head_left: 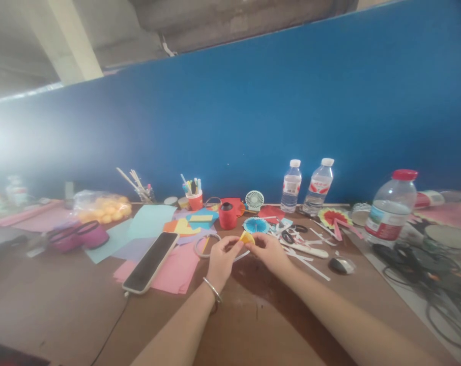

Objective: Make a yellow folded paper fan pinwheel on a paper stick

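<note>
A small piece of yellow paper (247, 238) is pinched between the fingertips of both hands, above the brown table. My left hand (223, 254), with a silver bangle at the wrist, grips its left side. On the right side, my right hand (267, 250) has thumb and fingers closed on it. Just behind the hands stands a red cylinder with a black top (228, 215). A blue pleated paper rosette (256, 224) lies behind my right hand. Left of my left hand is a pale ring (204, 246), perhaps a roll of tape.
A phone (151, 263) rests on coloured paper sheets (177, 269) at left. White paper strips (310, 267), scissors (287, 237) and a computer mouse (342, 265) lie at right. Water bottles (290, 188) and a red pen cup (194, 200) stand behind, before a blue partition (230, 117).
</note>
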